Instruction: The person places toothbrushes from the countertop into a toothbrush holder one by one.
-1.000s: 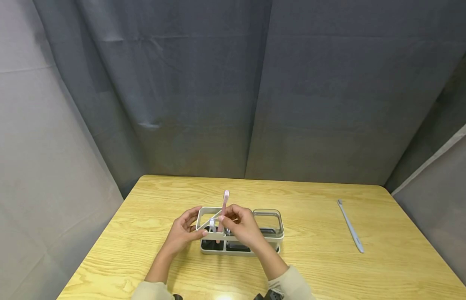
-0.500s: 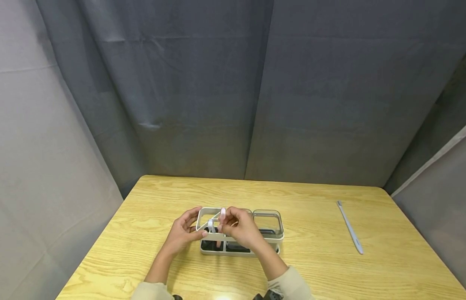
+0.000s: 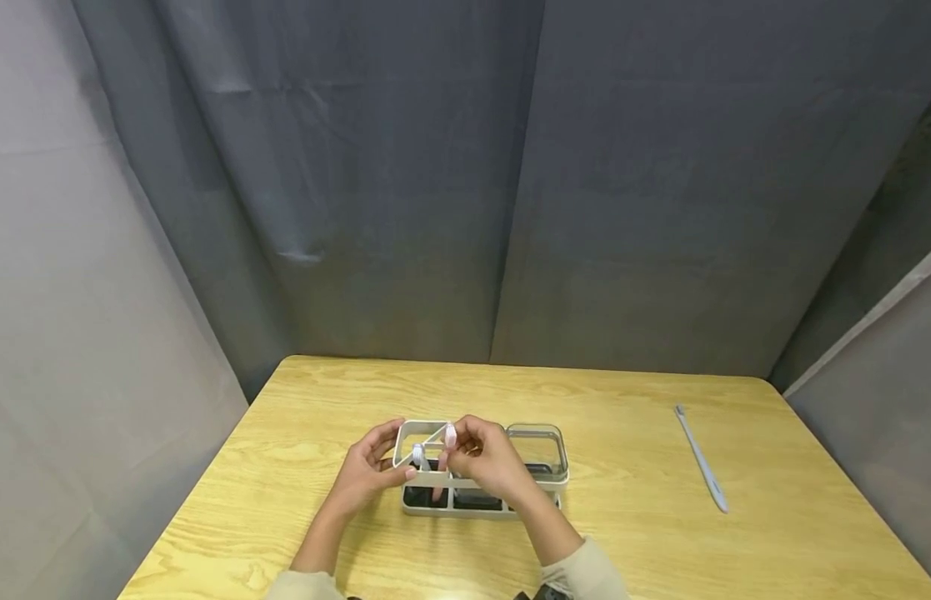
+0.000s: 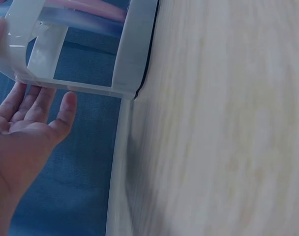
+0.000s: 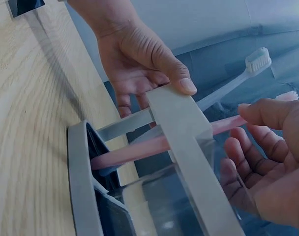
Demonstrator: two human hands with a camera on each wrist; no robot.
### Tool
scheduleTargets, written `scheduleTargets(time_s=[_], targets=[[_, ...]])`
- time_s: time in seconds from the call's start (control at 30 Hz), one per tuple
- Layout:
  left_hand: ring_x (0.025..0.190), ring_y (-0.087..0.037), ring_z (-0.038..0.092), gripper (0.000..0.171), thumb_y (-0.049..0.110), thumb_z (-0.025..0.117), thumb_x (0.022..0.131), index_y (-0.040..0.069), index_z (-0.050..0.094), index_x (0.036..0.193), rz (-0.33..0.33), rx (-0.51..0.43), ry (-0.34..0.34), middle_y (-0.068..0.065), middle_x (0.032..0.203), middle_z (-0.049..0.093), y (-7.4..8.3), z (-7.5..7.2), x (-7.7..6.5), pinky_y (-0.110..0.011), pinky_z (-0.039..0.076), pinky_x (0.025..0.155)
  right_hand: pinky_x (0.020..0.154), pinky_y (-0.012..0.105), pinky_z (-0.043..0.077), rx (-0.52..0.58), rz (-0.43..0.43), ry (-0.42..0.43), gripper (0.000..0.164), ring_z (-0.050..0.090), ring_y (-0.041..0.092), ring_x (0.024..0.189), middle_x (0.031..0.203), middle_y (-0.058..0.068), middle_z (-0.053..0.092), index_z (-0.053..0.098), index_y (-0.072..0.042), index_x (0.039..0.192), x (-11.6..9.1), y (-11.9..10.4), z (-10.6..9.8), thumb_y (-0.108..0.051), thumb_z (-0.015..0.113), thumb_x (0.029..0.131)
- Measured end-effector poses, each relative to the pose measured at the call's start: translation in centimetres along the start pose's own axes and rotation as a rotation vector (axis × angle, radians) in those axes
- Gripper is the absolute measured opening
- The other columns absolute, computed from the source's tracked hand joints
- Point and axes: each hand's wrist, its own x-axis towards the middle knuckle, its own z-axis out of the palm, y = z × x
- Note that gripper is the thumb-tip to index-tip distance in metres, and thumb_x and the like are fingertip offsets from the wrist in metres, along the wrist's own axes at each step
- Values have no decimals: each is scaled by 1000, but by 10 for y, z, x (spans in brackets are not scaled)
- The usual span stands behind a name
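Note:
A white toothbrush holder point(image 3: 540, 481) with a dark base stands on the table. My left hand point(image 3: 363, 471) grips its left end, the thumb point(image 5: 181, 81) on the top rim and the fingers behind. My right hand point(image 3: 495, 458) pinches a pink toothbrush point(image 5: 134, 150) just below its head. The pink handle passes down through the left section, its lower end at the dark base in the right wrist view. Beside it a white toothbrush point(image 5: 223, 93) leans in the same section, bristles up. A diagonal bar splits that section's top.
Clear cups sit in the holder's other sections; the right one point(image 3: 558, 454) shows best, the middle one is partly behind my right hand. A light blue toothbrush point(image 3: 701, 458) lies far right on the wooden table point(image 3: 623, 533). Grey curtains point(image 3: 390, 208) hang behind.
The pink toothbrush has gone down into the holder's left section; its head, earlier well above my right hand, is now level with the fingers. My left hand has stayed on the holder.

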Motion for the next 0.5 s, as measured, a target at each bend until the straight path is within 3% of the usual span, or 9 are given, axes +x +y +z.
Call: scheduleTargets(time_s=[0.27, 0.5], targets=[[124, -41, 37, 72, -2, 77, 73, 2, 42, 136, -6, 9, 16, -17, 133, 47, -1, -1, 0, -46, 37, 95, 73, 32, 47, -3, 10, 12, 22, 55, 25, 85, 94, 13, 59, 59, 1, 105, -7, 18, -21, -1, 66, 84], [124, -40, 38, 72, -2, 77, 73, 4, 43, 136, -3, 20, 10, -16, 133, 47, 1, 0, -1, -47, 37, 95, 77, 35, 48, -3, -27, -108, 32, 55, 32, 92, 103, 13, 58, 57, 2, 114, -19, 21, -53, -7, 68, 85]])
